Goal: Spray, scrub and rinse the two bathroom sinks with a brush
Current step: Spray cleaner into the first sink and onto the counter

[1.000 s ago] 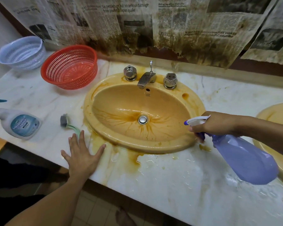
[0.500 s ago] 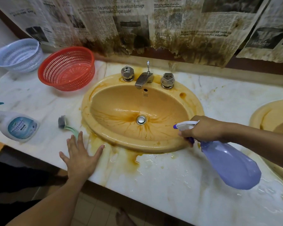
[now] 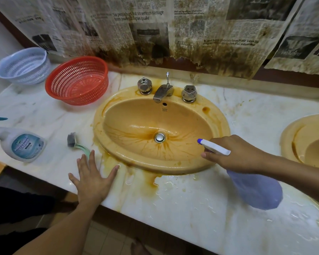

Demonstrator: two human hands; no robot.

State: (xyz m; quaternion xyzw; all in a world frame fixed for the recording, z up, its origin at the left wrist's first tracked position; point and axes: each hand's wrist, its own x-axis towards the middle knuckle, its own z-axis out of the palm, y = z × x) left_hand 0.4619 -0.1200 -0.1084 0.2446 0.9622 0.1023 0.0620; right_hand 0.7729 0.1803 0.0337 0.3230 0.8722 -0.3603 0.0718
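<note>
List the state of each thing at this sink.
middle sink: brown-stained, wet.
purple spray bottle: gripped by right hand, nozzle aimed into that sink.
faucet: no water running.
brush: lying on counter, unheld.
left hand: flat on counter.
cleaner bottle: lying on its side.

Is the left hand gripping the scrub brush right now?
No, the left hand lies flat and open on the counter; the brush is ungripped.

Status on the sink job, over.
Right hand grips purple spray bottle, nozzle over centre sink. Left hand flat on counter, brush at its fingertips. Basin unobstructed.
</note>
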